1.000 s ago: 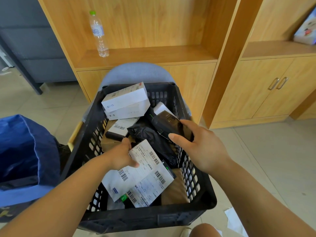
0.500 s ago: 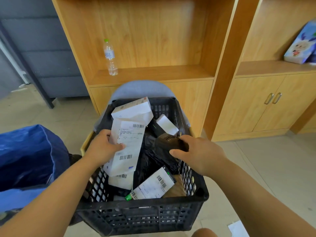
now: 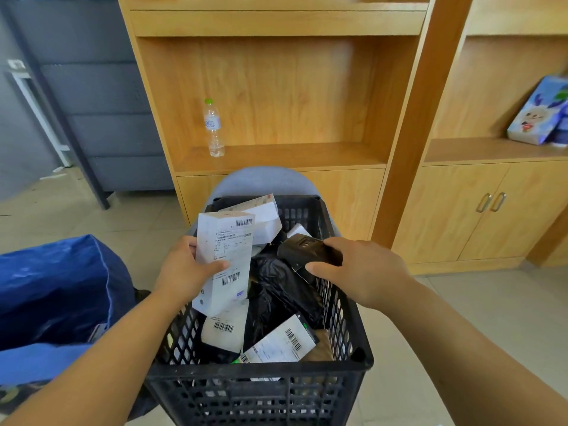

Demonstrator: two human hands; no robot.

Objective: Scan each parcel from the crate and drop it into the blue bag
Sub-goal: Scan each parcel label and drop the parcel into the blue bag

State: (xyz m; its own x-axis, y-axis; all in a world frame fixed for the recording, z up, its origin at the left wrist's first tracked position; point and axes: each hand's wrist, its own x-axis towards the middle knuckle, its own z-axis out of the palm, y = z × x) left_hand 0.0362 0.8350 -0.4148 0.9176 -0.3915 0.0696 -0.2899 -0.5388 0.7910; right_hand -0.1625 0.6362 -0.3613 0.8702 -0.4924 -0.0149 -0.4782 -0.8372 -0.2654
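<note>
There is only one view, from a wide-angle camera on the person's head. It looks forward and down, close over the black crate [image 3: 258, 392], which fills the lower middle. Both forearms enter from the bottom corners. Farther ahead it faces the wooden shelf unit [image 3: 276, 155]; straight lines bend near the edges.

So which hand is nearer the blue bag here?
Left. The left hand, holding a white parcel, is beside the blue bag; the right hand is across the crate.
</note>
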